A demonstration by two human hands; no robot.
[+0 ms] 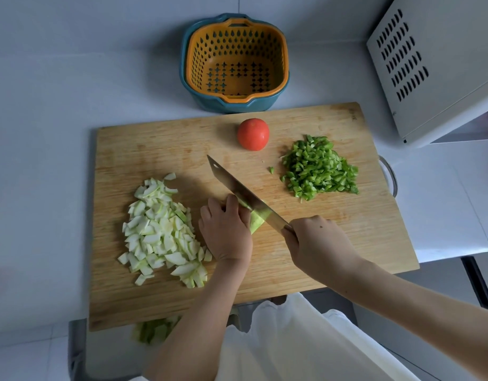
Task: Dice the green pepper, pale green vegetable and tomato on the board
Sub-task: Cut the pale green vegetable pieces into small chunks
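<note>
Grips the knife (238,187) by the handle with the right hand (317,243), fingers curled tight round it. Slants the blade up and to the left across the middle of the cutting board (333,257). Pins the last piece of pale green vegetable (258,223) under the left hand (226,232), fingers curled over it and knuckles against the flat of the blade. Rests the cutting edge on that piece, just beside the fingertips.

Left of that hand, on the board, a loose heap of diced pale pieces (160,229). On the right half, well apart from the blade, a heap of diced green pepper (319,169), one stray bit (271,169) near it. Near the far edge, a whole tomato (253,133), uncut.

Behind the board, an orange strainer basket (198,59) nested in a blue bowl (231,106). Far right, a white appliance (435,64) with vent slots. Below the near edge of the board, blurred green scraps (154,329).
</note>
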